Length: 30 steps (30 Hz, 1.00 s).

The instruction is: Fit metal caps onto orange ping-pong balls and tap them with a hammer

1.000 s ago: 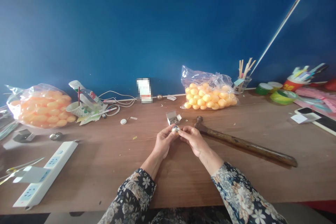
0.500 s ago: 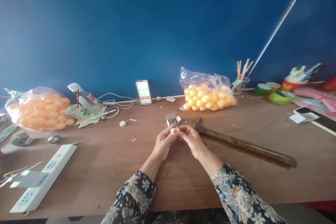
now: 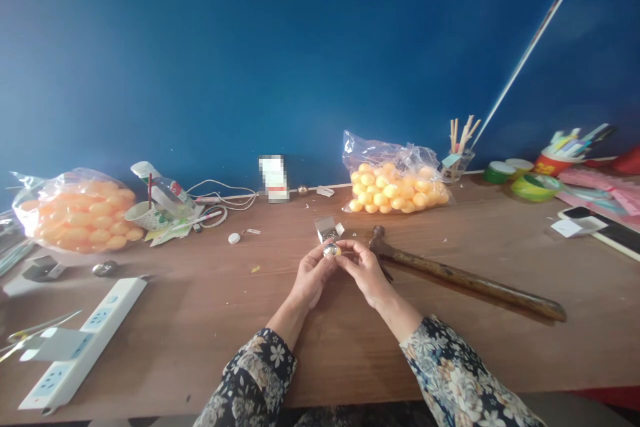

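A small shiny silver ball (image 3: 331,249) is pinched between the thumb and fingers of my left hand (image 3: 311,275), held over the table. The fingers of my right hand (image 3: 367,271) are closed in a pinch at the ball's right side. Whatever those fingertips hold is too small to make out. Just behind the ball stands an opened small white box (image 3: 326,227) with tiny dark bits in it. To the right of my right hand lies a claw hammer (image 3: 460,278), its head near my fingers and its wooden handle slanting toward the right.
Clear bags of orange balls stand at left (image 3: 80,213) and back right (image 3: 390,188). A white power strip (image 3: 93,333) lies front left, near another silver ball (image 3: 104,268). Tape rolls (image 3: 536,187), a pen cup (image 3: 553,163) and a phone (image 3: 620,237) are on the right.
My right fingertips have shifted slightly to the right against the ball, and the fingers look a little more raised. My left hand still holds the ball. The view has tilted very slightly.
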Tool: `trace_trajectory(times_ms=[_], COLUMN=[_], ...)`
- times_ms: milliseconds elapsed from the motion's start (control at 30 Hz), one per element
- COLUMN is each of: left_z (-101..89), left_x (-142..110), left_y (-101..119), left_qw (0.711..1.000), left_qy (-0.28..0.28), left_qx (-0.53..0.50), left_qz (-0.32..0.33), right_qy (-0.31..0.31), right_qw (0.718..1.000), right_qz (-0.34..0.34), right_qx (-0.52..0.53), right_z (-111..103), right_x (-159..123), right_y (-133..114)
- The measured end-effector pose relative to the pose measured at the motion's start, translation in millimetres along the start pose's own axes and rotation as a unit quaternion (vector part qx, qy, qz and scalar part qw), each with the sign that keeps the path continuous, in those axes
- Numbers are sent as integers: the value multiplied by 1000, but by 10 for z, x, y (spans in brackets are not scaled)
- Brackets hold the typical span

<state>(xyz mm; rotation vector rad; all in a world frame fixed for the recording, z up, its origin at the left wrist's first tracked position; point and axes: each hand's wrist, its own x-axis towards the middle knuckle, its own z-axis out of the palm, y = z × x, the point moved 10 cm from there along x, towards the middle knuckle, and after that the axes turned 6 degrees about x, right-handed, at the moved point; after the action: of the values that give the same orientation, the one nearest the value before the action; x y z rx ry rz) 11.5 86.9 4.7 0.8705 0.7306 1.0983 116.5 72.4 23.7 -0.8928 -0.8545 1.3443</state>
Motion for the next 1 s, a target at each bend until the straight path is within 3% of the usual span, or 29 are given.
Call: trace_trajectory(times_ms=[200,567,1000], left_z=[34,-8,-7], left_x=[-15,-20,-65], left_y=[31,58,104], left_qw=[1000,1000,999], left_qy=[-1,25,39], left_qx=[-28,-12,6], left_qz=[-4,-5,15], right_qy=[31,24,-14], right_qw=[999,998,991], right_qz=[17,57,85], right_qx=[-2,-11,105], right_z=[-49,-33,57], right_x=[-12,-31,-34], right_y=[6,70,122])
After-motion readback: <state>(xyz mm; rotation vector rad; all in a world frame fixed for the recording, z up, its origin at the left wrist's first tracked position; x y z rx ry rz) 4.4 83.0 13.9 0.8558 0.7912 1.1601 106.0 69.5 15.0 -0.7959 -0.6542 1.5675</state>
